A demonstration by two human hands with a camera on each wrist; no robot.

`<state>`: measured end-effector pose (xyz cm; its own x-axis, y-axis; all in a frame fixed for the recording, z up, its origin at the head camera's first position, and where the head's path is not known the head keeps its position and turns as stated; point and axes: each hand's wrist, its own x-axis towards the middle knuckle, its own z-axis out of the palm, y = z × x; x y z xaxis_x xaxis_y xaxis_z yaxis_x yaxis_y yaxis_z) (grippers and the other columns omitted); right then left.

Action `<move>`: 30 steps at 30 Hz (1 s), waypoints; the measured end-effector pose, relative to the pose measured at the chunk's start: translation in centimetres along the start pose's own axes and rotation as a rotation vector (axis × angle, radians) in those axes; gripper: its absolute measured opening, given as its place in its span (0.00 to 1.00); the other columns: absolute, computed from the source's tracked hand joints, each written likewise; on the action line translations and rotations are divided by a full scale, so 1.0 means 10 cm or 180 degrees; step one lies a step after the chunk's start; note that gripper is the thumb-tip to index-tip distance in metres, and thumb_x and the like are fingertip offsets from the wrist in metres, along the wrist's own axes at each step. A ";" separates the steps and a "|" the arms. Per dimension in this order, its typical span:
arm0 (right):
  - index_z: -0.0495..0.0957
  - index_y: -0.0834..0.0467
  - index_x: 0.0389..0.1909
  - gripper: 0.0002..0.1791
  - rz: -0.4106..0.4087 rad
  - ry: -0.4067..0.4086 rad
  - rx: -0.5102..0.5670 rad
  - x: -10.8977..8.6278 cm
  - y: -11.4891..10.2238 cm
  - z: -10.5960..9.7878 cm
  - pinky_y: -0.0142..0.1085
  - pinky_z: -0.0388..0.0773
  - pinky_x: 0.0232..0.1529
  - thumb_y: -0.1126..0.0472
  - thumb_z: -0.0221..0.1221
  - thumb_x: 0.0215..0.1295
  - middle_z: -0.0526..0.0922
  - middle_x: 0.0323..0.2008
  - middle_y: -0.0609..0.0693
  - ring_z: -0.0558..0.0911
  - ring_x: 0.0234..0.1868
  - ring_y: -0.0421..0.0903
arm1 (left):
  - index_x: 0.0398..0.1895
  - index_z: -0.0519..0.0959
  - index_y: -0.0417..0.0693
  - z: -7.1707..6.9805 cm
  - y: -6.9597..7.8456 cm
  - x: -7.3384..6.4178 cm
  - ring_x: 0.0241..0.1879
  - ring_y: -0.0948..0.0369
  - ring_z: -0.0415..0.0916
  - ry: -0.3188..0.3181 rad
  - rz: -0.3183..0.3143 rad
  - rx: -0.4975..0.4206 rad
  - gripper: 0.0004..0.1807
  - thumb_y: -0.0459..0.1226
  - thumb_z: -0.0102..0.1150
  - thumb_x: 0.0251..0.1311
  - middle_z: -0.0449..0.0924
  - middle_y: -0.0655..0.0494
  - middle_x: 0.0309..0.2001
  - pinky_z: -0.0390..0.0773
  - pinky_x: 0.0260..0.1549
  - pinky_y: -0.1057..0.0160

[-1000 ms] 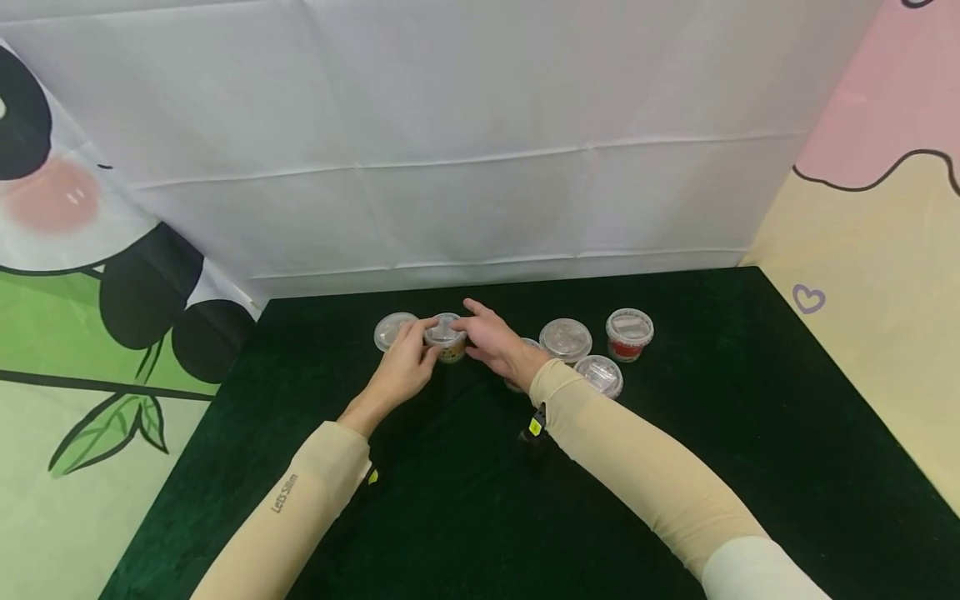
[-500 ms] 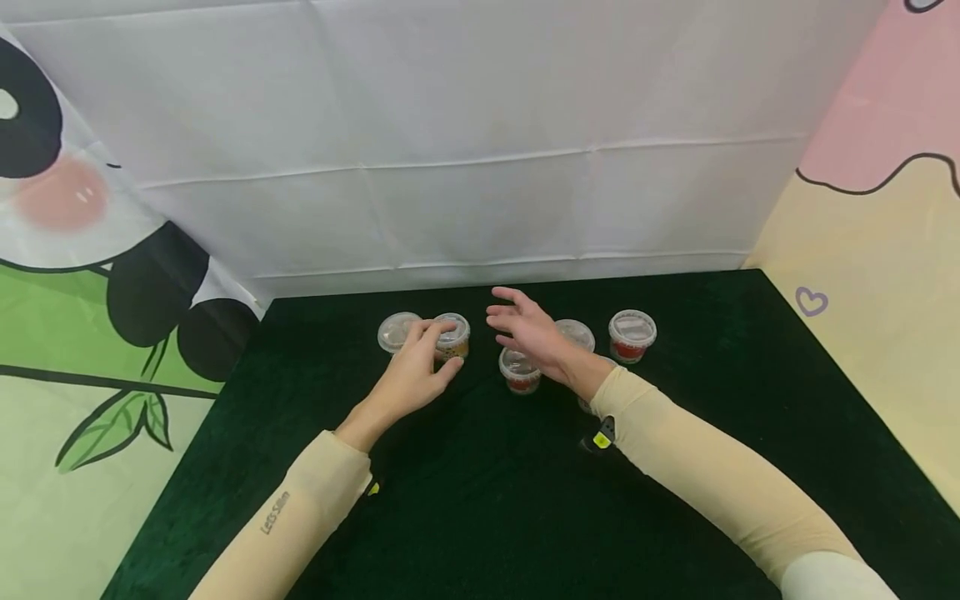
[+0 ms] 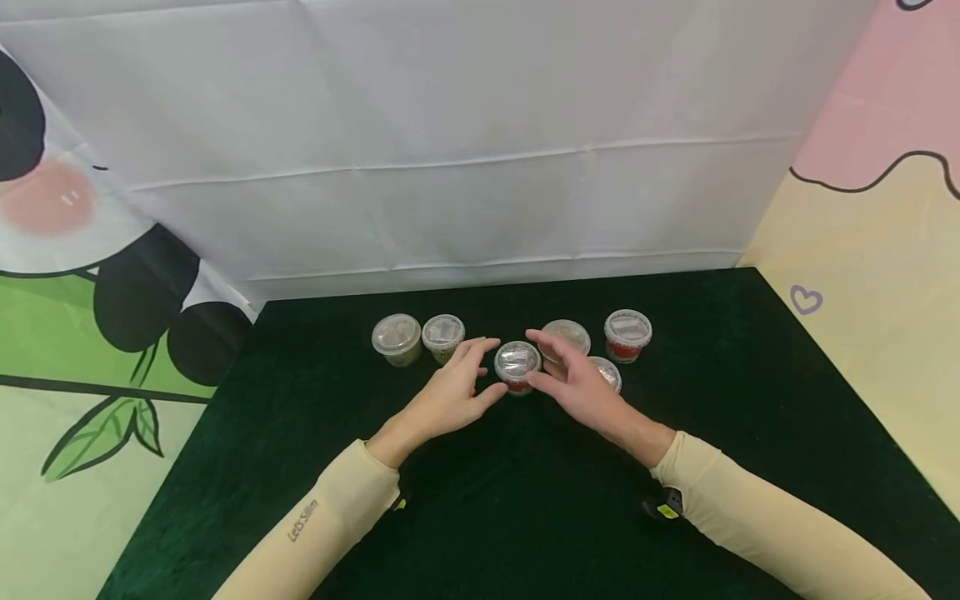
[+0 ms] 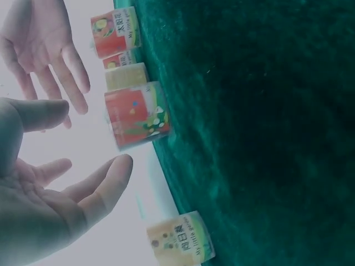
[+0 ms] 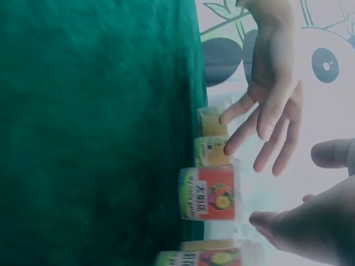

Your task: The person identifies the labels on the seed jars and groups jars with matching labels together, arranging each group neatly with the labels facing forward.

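Note:
A small round tub with a clear lid and red label [image 3: 517, 364] stands on the green cloth, between my two hands. My left hand [image 3: 450, 396] is left of it, fingers loosely bent and apart from the tub. On the other side my right hand [image 3: 588, 396] has its thumb right by the lid's rim and its fingers spread. In the left wrist view, a gap shows between my left fingertips and the red-labelled tub [image 4: 137, 116]. Both palms face the tub. Just behind my left hand stands a yellow-labelled tub [image 3: 442, 332].
A wider lidded tub [image 3: 397, 335] stands at the far left. Right of the middle are a wide pale-lidded tub [image 3: 567, 336], a clear-lidded tub [image 3: 609, 374] partly behind my right hand, and another red tub [image 3: 628, 335]. A white cloth wall [image 3: 480, 208] rises behind the table.
Both hands have left the yellow-labelled tub. The right hand went first, moving right; the left then followed, and both now flank the middle red tub. The tubs look unmoved.

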<state>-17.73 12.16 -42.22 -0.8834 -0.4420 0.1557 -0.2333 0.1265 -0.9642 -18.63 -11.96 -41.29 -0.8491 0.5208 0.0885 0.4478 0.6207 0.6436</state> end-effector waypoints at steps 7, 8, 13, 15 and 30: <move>0.48 0.61 0.80 0.39 0.0270 -0.0254 0.0217 -0.17 0.10 -0.02 0.51 0.55 0.74 0.65 0.56 0.74 0.47 0.80 0.59 0.50 0.79 0.57 | 0.78 0.54 0.43 0.10 -0.03 0.05 0.62 0.46 0.74 -0.0171 -0.0109 -0.0153 0.38 0.42 0.60 0.72 0.56 0.42 0.74 0.77 0.59 0.51; 0.47 0.61 0.80 0.40 0.0284 -0.0278 0.0224 -0.18 0.11 -0.02 0.51 0.55 0.74 0.65 0.56 0.74 0.46 0.80 0.59 0.49 0.79 0.57 | 0.78 0.54 0.43 0.11 -0.04 0.05 0.63 0.46 0.73 -0.0184 -0.0106 -0.0162 0.38 0.42 0.60 0.72 0.56 0.42 0.74 0.77 0.59 0.51; 0.41 0.60 0.81 0.44 0.0344 -0.0440 0.0271 -0.20 0.16 -0.01 0.51 0.54 0.74 0.63 0.56 0.75 0.41 0.81 0.58 0.47 0.79 0.56 | 0.78 0.55 0.44 0.15 -0.07 0.06 0.65 0.49 0.70 -0.0220 -0.0070 -0.0193 0.38 0.42 0.60 0.71 0.58 0.43 0.73 0.75 0.61 0.53; 0.38 0.60 0.81 0.44 0.0416 -0.0511 0.0289 -0.19 0.17 0.00 0.51 0.55 0.74 0.62 0.55 0.75 0.39 0.81 0.57 0.47 0.79 0.56 | 0.78 0.55 0.44 0.15 -0.08 0.06 0.65 0.50 0.70 -0.0240 -0.0057 -0.0197 0.38 0.41 0.61 0.71 0.58 0.43 0.73 0.75 0.61 0.54; 0.34 0.58 0.81 0.46 0.0791 -0.0521 0.0482 -0.14 0.32 0.04 0.49 0.53 0.74 0.61 0.54 0.76 0.37 0.81 0.57 0.48 0.79 0.55 | 0.78 0.55 0.44 0.17 -0.07 0.04 0.62 0.45 0.73 -0.0341 -0.0232 -0.0153 0.37 0.43 0.59 0.72 0.56 0.42 0.74 0.78 0.56 0.51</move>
<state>-17.03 12.83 -45.60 -0.8258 -0.5526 -0.1129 0.0550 0.1204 -0.9912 -18.85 -11.16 -43.01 -0.8429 0.5365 -0.0400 0.3698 0.6318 0.6812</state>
